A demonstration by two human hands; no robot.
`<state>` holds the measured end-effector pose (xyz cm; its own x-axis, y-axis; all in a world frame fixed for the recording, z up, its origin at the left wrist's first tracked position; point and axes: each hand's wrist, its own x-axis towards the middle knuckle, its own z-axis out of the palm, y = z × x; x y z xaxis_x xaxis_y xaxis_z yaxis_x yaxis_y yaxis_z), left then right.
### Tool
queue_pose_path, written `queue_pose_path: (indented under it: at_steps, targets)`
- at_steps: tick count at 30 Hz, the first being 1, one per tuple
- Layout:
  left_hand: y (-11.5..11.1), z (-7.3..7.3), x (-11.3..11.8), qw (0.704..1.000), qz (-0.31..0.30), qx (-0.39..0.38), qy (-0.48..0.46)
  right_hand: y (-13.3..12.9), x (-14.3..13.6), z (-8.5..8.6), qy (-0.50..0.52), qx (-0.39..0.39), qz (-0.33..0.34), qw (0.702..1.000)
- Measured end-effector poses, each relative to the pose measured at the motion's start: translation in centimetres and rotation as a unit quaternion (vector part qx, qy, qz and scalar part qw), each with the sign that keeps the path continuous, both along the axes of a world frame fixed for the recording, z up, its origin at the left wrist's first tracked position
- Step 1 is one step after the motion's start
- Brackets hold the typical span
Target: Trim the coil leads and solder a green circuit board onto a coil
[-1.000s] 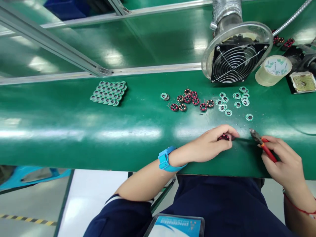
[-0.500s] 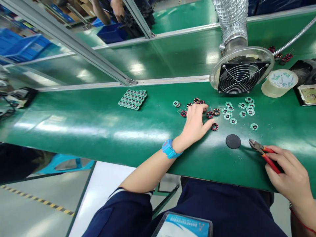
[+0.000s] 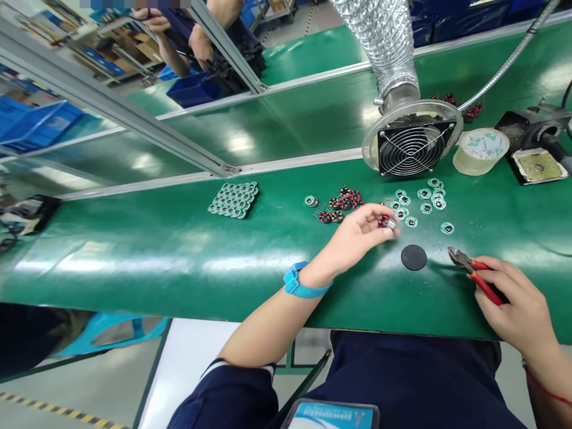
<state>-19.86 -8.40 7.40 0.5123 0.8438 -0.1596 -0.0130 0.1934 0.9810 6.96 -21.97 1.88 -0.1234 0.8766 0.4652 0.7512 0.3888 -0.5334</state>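
Between the thumb and fingers of my left hand (image 3: 353,238) is a small motor stator (image 3: 386,222) with red-and-black windings and a silvery part; the fingers partly cover it. A cluster of similar stators (image 3: 344,202) lies just beyond that hand. Several round green circuit boards (image 3: 412,221) are scattered to its right. My right hand (image 3: 513,298) is closed round the red handles of diagonal cutters (image 3: 465,260), whose jaws point left towards a flat black disc (image 3: 413,257) on the green bench.
A fume extractor fan (image 3: 411,149) on a foil duct stands behind the boards. Right of it are a tape roll (image 3: 480,152) and a soldering iron stand (image 3: 538,167). A block of joined boards (image 3: 233,199) lies left. Across the frame, another person's hands (image 3: 201,47) show.
My left hand has drawn back from the cluster, moving right, and now holds a stator. My right hand keeps the cutters in about the same place. The view has shifted slightly.
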Motion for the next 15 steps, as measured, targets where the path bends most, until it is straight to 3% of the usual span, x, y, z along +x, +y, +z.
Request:
queue_pose_path:
  at_steps: [2, 5, 10, 15]
  targets:
    - [-1.1, 0.8, 1.1, 0.994, -0.045, -0.085, -0.059, 0.0, -0.4, 0.3, 0.022, 0.0, -0.01, 1.0]
    - [-2.2, 1.7, 2.8, 0.985, -0.082, -0.139, -0.067, -0.1, -1.1, 0.9, 0.043, -0.008, -0.02, 0.999]
    - [-3.2, 1.9, 4.4, 0.948, -0.133, -0.257, -0.131, -0.7, -1.5, 1.7, 0.044, -0.021, -0.032, 0.998]
    - [-3.9, 1.6, 4.9, 0.939, -0.125, -0.284, -0.149, -1.4, -1.6, 1.8, 0.043, -0.034, -0.04, 0.998]
